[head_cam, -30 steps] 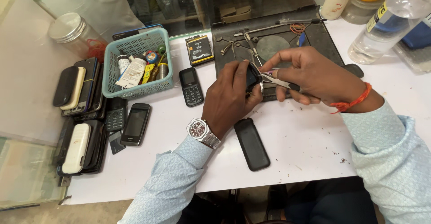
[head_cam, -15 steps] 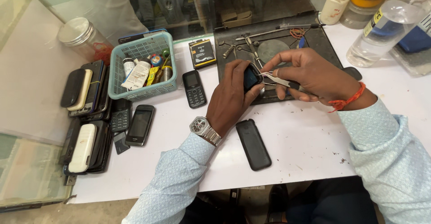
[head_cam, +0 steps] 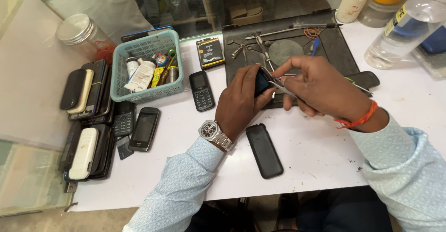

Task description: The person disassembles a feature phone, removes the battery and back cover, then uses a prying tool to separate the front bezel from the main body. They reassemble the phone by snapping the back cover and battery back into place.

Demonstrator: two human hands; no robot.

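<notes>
My left hand (head_cam: 241,99) is wrapped around a small dark phone (head_cam: 261,82) with a blue edge, held over the near edge of a black work mat (head_cam: 334,51). My right hand (head_cam: 320,88) pinches metal tweezers (head_cam: 274,79), whose tips touch the phone. A black back cover (head_cam: 264,150) lies flat on the white table (head_cam: 316,153), just below my left wrist with its metal watch (head_cam: 213,132). Most of the phone is hidden by my fingers.
A keypad phone (head_cam: 201,90) and a battery (head_cam: 210,52) lie left of the mat. A teal basket (head_cam: 147,67) holds tubes and tools. Stacked phones (head_cam: 88,120) line the left edge by a glass jar (head_cam: 83,34). Bottles (head_cam: 404,32) stand at back right.
The view has shifted slightly, so everything sits lower and further right in the frame. Both hands stay on the phone, with the tweezers still at it.
</notes>
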